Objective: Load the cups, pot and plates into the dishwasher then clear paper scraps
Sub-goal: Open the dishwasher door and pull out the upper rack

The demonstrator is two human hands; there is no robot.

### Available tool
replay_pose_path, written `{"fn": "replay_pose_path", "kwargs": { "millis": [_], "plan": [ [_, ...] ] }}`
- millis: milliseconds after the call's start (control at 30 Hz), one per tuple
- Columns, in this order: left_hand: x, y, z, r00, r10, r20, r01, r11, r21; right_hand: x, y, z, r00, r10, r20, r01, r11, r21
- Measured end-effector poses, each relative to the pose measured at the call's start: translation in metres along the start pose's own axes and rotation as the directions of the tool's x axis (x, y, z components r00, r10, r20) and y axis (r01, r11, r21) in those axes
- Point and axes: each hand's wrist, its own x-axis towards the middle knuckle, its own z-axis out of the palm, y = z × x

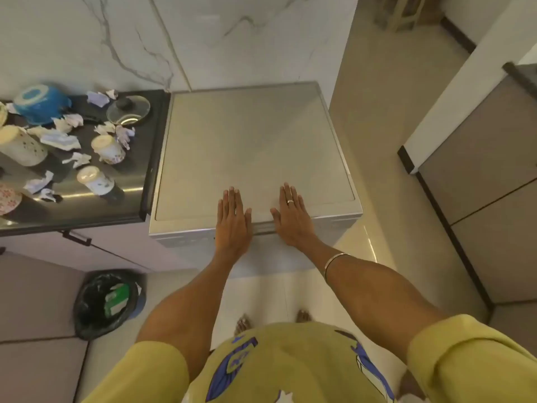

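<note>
Both hands, left hand (pixel 234 219) and right hand (pixel 292 218), are lying flat, grip wide and holding nothing, on the stiff, heavy dishwasher (pixel 255 152) at frame centre, whose front edge likely offers the hold.

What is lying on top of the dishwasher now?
Only both hands, flat near the dishwasher's front edge: left hand, right hand. What is under the palms, and inside the closed machine, is hidden.

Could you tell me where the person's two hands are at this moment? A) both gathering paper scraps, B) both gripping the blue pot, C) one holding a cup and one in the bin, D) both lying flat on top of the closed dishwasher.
D: the left hand and right hand lie flat, fingers straight, near the front edge of the dishwasher top, holding nothing.
</note>
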Motion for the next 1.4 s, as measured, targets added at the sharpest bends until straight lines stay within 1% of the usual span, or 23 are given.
{"fn": "replay_pose_path", "kwargs": {
  "millis": [100, 233, 367, 400, 467, 500, 600, 633, 667, 700, 733, 767, 800, 833, 867, 933, 967, 1000, 1033, 1100, 1167, 1233, 1400],
  "plan": [
    [-0.011, 0.004, 0.005, 0.998, -0.050, 0.027, 0.051, 0.998, -0.023, -0.009, 0.001, 0.006, 1.000, 0.030, 0.006, -0.030, 0.999, -0.010],
    [-0.032, 0.008, 0.015, 0.998, -0.046, 0.052, 0.047, 0.999, -0.011, -0.020, 0.002, 0.013, 1.000, 0.008, 0.016, -0.008, 0.999, -0.036],
    [-0.042, 0.010, 0.022, 0.996, -0.062, 0.067, 0.064, 0.998, -0.026, -0.020, 0.004, 0.013, 1.000, 0.011, -0.009, -0.011, 1.000, 0.028],
    [-0.045, 0.011, 0.024, 0.997, -0.059, 0.055, 0.061, 0.998, -0.030, -0.021, 0.002, 0.013, 0.999, 0.004, -0.043, -0.001, 0.998, 0.065],
    [-0.049, 0.008, 0.025, 0.999, -0.051, 0.015, 0.052, 0.998, -0.042, -0.026, -0.002, 0.009, 0.988, -0.001, -0.155, 0.025, 0.988, 0.152],
    [-0.051, 0.007, 0.024, 0.999, -0.040, -0.033, 0.038, 0.998, -0.051, -0.030, -0.005, 0.009, 0.977, 0.003, -0.212, 0.037, 0.982, 0.183],
    [-0.058, 0.012, 0.019, 0.958, -0.013, -0.286, -0.017, 0.994, -0.105, -0.045, -0.015, 0.014, 0.937, 0.075, -0.342, 0.014, 0.968, 0.249],
    [-0.058, 0.014, 0.016, 0.948, -0.047, -0.314, 0.002, 0.990, -0.142, -0.051, -0.018, 0.018, 0.922, 0.123, -0.367, -0.016, 0.959, 0.282],
    [-0.058, 0.017, 0.013, 0.948, -0.131, -0.290, 0.071, 0.976, -0.207, -0.058, -0.021, 0.021, 0.917, 0.178, -0.356, -0.055, 0.943, 0.329],
    [-0.057, 0.018, 0.015, 0.941, -0.265, -0.212, 0.192, 0.931, -0.310, -0.064, -0.022, 0.028, 0.925, 0.232, -0.301, -0.106, 0.917, 0.384],
    [-0.055, 0.020, 0.016, 0.906, -0.413, -0.089, 0.339, 0.837, -0.429, -0.068, -0.022, 0.033, 0.935, 0.280, -0.217, -0.161, 0.882, 0.444],
    [-0.053, 0.021, 0.018, 0.844, -0.533, 0.056, 0.475, 0.697, -0.537, -0.070, -0.022, 0.039, 0.936, 0.328, -0.125, -0.226, 0.835, 0.502],
    [-0.051, 0.020, 0.020, 0.776, -0.602, 0.187, 0.572, 0.546, -0.612, -0.070, -0.022, 0.044, 0.924, 0.381, -0.038, -0.295, 0.773, 0.562],
    [-0.049, 0.018, 0.022, 0.717, -0.631, 0.296, 0.635, 0.417, -0.650, -0.068, -0.021, 0.045, 0.896, 0.441, 0.055, -0.376, 0.687, 0.622],
    [-0.047, 0.017, 0.023, 0.668, -0.628, 0.398, 0.687, 0.317, -0.654, -0.064, -0.020, 0.046, 0.853, 0.496, 0.165, -0.464, 0.574, 0.675],
    [-0.041, 0.015, 0.022, 0.591, -0.554, 0.586, 0.765, 0.154, -0.626, -0.054, -0.019, 0.041, 0.731, 0.545, 0.410, -0.623, 0.288, 0.728],
    [-0.037, 0.015, 0.021, 0.554, -0.507, 0.660, 0.787, 0.061, -0.614, -0.048, -0.021, 0.038, 0.681, 0.522, 0.514, -0.664, 0.143, 0.734],
    [-0.032, 0.015, 0.021, 0.520, -0.467, 0.715, 0.796, -0.039, -0.604, -0.041, -0.022, 0.034, 0.652, 0.490, 0.579, -0.674, 0.025, 0.738],
    [-0.027, 0.014, 0.021, 0.495, -0.435, 0.752, 0.785, -0.146, -0.601, -0.035, -0.022, 0.032, 0.636, 0.465, 0.616, -0.669, -0.066, 0.741],
    [-0.020, 0.015, 0.021, 0.469, -0.392, 0.792, 0.720, -0.350, -0.600, -0.024, -0.023, 0.029, 0.618, 0.424, 0.662, -0.640, -0.217, 0.737],
    [-0.016, 0.017, 0.023, 0.450, -0.372, 0.812, 0.641, -0.498, -0.583, -0.019, -0.024, 0.028, 0.603, 0.383, 0.700, -0.612, -0.341, 0.714],
    [-0.016, 0.021, 0.024, 0.450, -0.342, 0.825, 0.586, -0.585, -0.561, -0.020, -0.027, 0.029, 0.596, 0.347, 0.725, -0.580, -0.439, 0.686],
    [-0.020, 0.031, 0.026, 0.461, -0.324, 0.827, 0.476, -0.695, -0.538, -0.023, -0.037, 0.043, 0.593, 0.308, 0.744, -0.439, -0.651, 0.619]
  ]
}}
